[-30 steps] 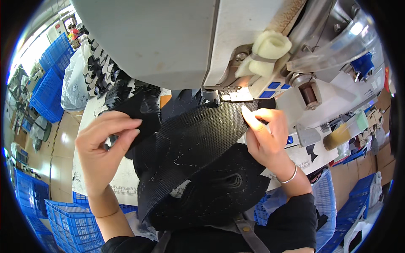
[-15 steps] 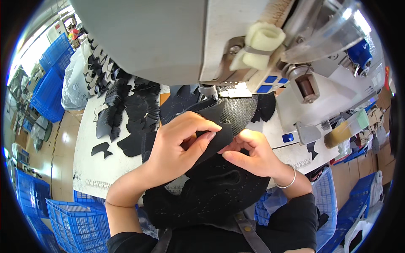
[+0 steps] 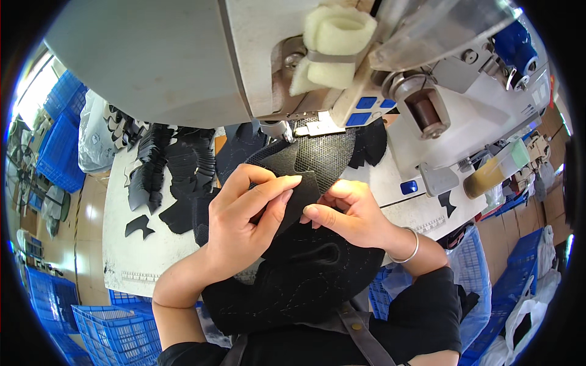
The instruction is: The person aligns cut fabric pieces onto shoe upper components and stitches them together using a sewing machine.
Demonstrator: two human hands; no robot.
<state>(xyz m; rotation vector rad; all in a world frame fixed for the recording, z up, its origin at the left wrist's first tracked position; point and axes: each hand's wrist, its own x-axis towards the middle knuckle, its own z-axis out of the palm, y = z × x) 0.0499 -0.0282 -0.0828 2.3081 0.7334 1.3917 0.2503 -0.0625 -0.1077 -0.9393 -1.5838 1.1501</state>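
Note:
A large black textured fabric panel (image 3: 317,268) lies under the head of a grey industrial sewing machine (image 3: 183,61) and drapes toward my lap. My left hand (image 3: 244,213) presses a small black cut piece (image 3: 299,177) onto the panel with flat fingers. My right hand (image 3: 348,213), with a silver bangle on its wrist, pinches the same piece at its lower edge. Both hands sit close together just in front of the presser foot (image 3: 278,129).
A pile of black cut pieces (image 3: 165,171) lies on the white table (image 3: 131,256) at the left. Blue plastic crates (image 3: 58,140) stand on the floor at the left and below. A bottle of yellowish liquid (image 3: 497,168) stands at the right.
My left hand came in from the left side onto the panel with a small black piece. Both hands now meet on it, closer to the machine.

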